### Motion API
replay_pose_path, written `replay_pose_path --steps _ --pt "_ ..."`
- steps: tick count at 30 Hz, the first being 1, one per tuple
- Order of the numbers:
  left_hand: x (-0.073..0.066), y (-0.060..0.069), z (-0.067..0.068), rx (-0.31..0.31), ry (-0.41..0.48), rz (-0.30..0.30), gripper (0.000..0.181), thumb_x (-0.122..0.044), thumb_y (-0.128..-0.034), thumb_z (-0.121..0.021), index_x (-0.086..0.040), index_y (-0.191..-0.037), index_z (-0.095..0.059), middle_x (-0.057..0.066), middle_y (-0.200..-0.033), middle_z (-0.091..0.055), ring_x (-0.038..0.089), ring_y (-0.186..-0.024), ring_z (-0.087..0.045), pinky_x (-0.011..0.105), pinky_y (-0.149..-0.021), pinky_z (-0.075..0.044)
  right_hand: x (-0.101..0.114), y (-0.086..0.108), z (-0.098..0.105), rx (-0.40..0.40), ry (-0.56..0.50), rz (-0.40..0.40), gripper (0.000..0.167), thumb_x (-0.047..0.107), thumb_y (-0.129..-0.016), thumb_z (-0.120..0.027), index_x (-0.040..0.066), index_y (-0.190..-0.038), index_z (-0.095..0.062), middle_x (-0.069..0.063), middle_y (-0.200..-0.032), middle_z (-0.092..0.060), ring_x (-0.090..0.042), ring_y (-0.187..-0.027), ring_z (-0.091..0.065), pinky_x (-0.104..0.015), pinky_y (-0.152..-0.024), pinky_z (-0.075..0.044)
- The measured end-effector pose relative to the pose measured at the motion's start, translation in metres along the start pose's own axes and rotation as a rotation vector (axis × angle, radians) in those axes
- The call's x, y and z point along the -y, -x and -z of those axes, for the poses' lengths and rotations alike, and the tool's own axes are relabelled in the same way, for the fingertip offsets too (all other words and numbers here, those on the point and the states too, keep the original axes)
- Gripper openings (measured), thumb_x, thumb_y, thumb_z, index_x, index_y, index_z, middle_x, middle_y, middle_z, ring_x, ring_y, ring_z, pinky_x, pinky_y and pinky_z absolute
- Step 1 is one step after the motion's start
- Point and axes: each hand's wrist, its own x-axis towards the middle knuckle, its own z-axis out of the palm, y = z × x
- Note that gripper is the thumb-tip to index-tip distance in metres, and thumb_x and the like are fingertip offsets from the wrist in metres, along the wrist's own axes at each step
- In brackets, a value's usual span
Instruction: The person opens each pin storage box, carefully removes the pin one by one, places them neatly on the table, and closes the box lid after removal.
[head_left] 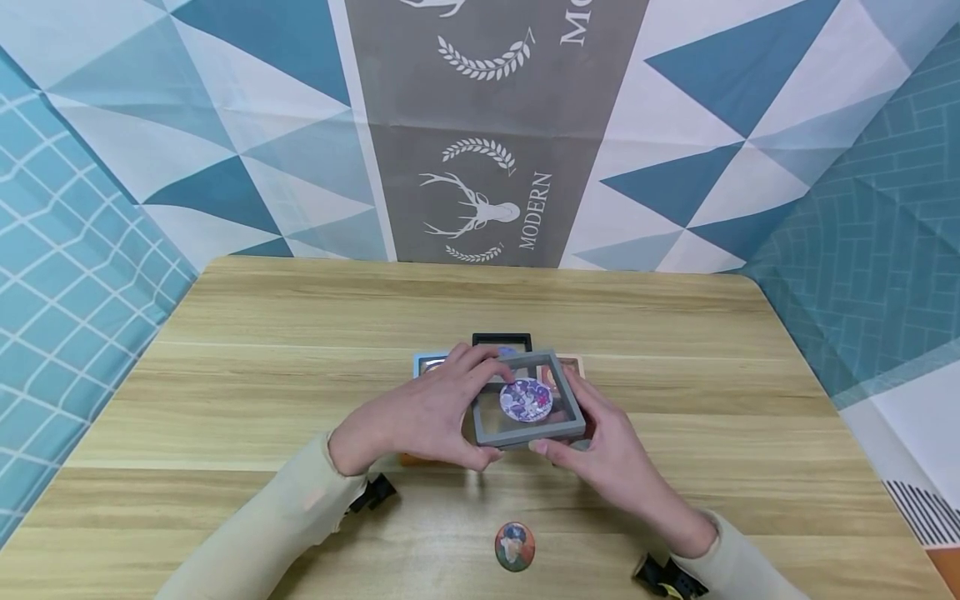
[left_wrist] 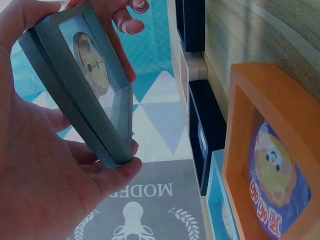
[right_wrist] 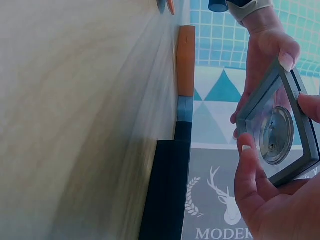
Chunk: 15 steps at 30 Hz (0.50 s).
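Between both hands a grey square display frame (head_left: 486,439) is held tilted above the table. A round purple-and-white badge (head_left: 527,400) sits behind its clear film; the badge's metal back (right_wrist: 278,135) shows in the right wrist view. My left hand (head_left: 427,421) grips the frame's left side, thumb at the near corner and fingers over the far part. On the opposite side my right hand (head_left: 617,454) holds the edge, its thumb at the near rim. A loose round badge (head_left: 514,547) with a reddish-orange picture lies on the table nearer me.
Several other display frames stand under and behind the hands: an orange frame (left_wrist: 235,135) with a cartoon badge, a light blue frame (left_wrist: 216,172), a black frame (head_left: 501,337) and a pink one (head_left: 576,363). The wooden table (head_left: 300,325) ends at a patterned cloth backdrop (head_left: 480,117).
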Motion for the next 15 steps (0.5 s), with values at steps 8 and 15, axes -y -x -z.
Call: replay_pose_path --steps 8,15 --pt "0.007 0.000 0.004 0.029 0.138 0.043 0.074 -0.064 -0.0793 -0.070 -0.025 -0.136 -0.045 -0.003 -0.147 -0.037 0.014 -0.125 -0.037 0.040 -0.095 -0.045 -0.001 -0.003 0.002 0.044 -0.037 -0.031 0.095 0.026 -0.079 -0.086 0.015 -0.156 -0.031 -0.012 -0.150 -0.042 -0.021 -0.115 -0.059 -0.032 -0.093 -0.051" --pt "0.013 -0.001 0.005 0.034 0.306 0.131 0.069 -0.059 -0.0870 -0.066 -0.020 -0.141 -0.045 0.005 -0.130 -0.047 0.020 -0.108 -0.045 0.039 -0.083 -0.047 -0.004 -0.005 0.002 0.059 -0.013 -0.029 0.089 0.027 -0.078 -0.087 0.019 -0.153 -0.040 -0.009 -0.137 -0.051 -0.024 -0.107 -0.060 -0.029 -0.088 -0.052"
